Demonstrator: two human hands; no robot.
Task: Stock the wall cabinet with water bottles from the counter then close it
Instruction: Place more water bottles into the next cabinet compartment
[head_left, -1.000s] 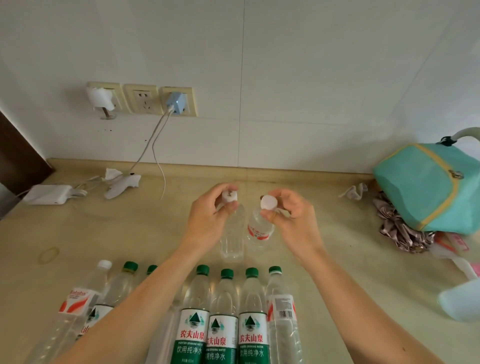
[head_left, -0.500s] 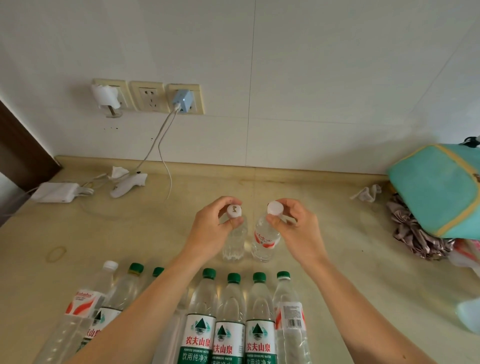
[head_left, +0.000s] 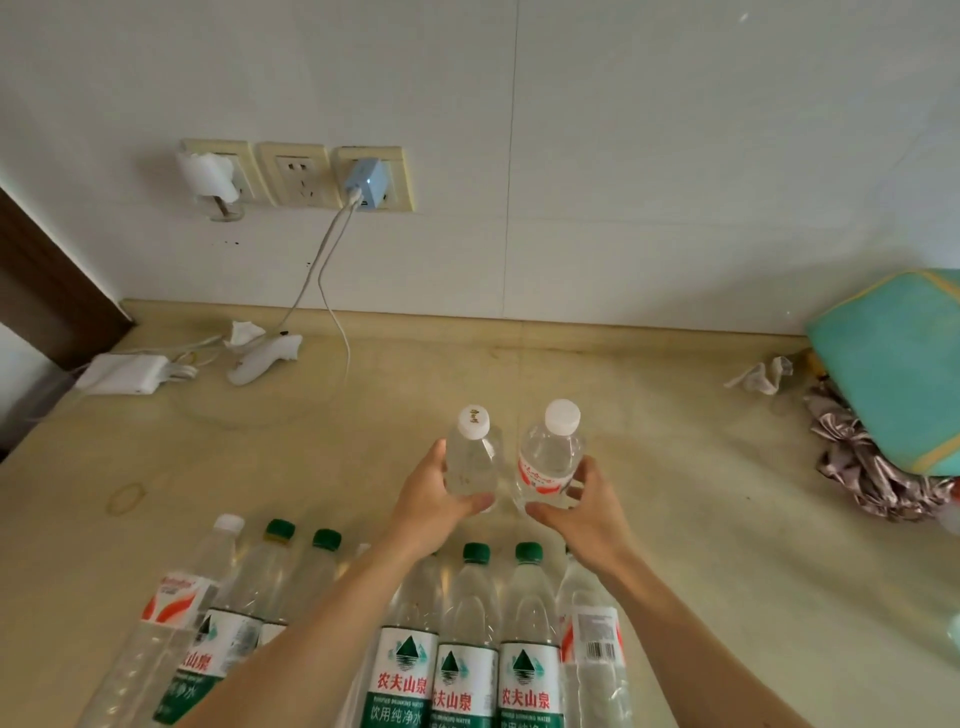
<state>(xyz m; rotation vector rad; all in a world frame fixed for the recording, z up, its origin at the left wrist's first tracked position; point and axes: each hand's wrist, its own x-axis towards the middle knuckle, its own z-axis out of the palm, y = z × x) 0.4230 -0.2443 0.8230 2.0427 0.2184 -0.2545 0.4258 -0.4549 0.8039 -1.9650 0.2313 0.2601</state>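
Left hand (head_left: 434, 512) grips the unlabelled bottle (head_left: 470, 457), right hand (head_left: 584, 512) the red-labelled bottle (head_left: 548, 460); both bottles upright, mid-worktop (head_left: 208, 467), beyond the front-edge row. Cabinet unseen.

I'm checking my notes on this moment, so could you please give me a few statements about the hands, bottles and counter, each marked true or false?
1. The left hand grips an unlabelled bottle. True.
2. The right hand holds a green-capped bottle. False: its red-labelled bottle has a white cap.
3. Green-capped bottles stand in a row nearest the camera. True.
4. All three wall sockets are free. False: a blue charger is plugged into the right one.
5. A teal bag lies at the counter's right. True.
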